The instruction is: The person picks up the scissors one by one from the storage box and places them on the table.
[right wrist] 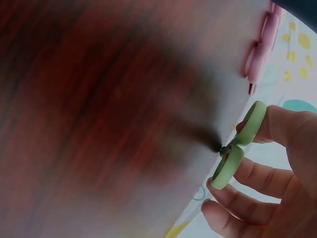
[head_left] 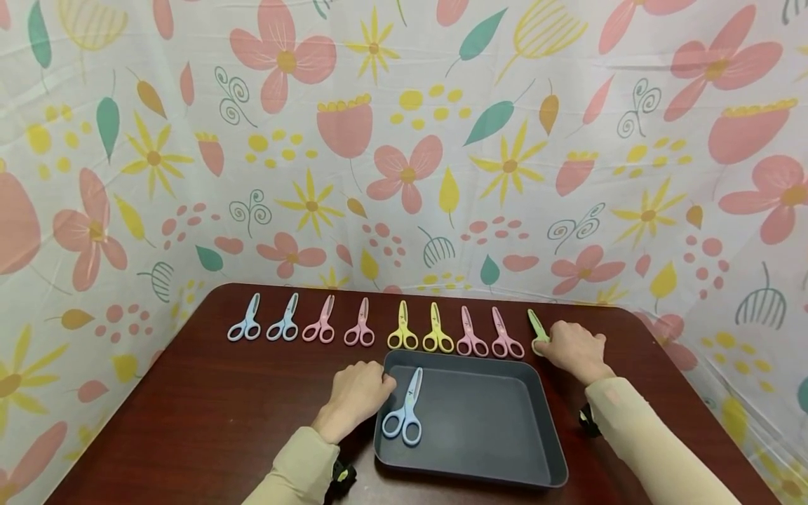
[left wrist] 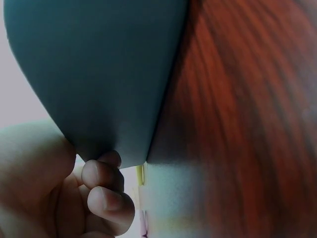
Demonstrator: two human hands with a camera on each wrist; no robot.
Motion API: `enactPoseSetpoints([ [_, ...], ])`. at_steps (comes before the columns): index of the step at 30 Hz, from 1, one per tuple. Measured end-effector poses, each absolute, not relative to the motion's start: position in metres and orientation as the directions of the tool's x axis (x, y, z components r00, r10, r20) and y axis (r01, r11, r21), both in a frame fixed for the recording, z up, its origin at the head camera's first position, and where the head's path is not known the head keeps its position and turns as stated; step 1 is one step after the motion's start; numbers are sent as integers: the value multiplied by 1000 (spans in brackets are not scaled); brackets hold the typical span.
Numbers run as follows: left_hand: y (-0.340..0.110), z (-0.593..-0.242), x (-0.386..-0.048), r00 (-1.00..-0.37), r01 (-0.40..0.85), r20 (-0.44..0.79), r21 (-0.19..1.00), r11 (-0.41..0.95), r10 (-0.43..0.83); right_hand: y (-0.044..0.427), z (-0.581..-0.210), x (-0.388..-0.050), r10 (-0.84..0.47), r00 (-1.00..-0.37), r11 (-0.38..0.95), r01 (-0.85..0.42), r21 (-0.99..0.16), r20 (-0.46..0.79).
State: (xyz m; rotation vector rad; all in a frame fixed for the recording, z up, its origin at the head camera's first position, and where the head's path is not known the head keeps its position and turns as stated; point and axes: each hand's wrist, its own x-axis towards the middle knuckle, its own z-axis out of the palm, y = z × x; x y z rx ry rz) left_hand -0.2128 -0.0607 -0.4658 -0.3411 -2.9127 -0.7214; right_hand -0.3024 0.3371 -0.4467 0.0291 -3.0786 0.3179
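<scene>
My left hand (head_left: 358, 393) pinches the rim of a dark grey tray (head_left: 492, 421) near its far left corner; in the left wrist view, thumb and fingers (left wrist: 101, 173) close on the tray wall (left wrist: 99, 74). Inside the tray, on its left side, lies a pair of light blue scissors (head_left: 409, 407), tips pointing away. At the right end of a row, my right hand (head_left: 577, 349) holds green scissors (head_left: 537, 326) by the handles. The right wrist view shows its thumb and fingers at the green loops (right wrist: 253, 124), with the blades pointing away and hard to make out.
Behind the tray runs a row of scissors: blue scissors (head_left: 245, 326) at the left, pink scissors (head_left: 360, 324), yellow scissors (head_left: 402, 328), then more pink scissors (head_left: 505, 337). They lie on a dark red wooden table (head_left: 221, 421). A flowered cloth (head_left: 404, 231) hangs behind.
</scene>
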Motion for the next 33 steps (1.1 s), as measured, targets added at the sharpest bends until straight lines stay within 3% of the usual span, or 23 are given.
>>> enactPoseSetpoints([
  [33,-60,-465,-213,-971,227,169,421,878,170,340,-445,-296,-35,-999,973,-36,-228,9],
])
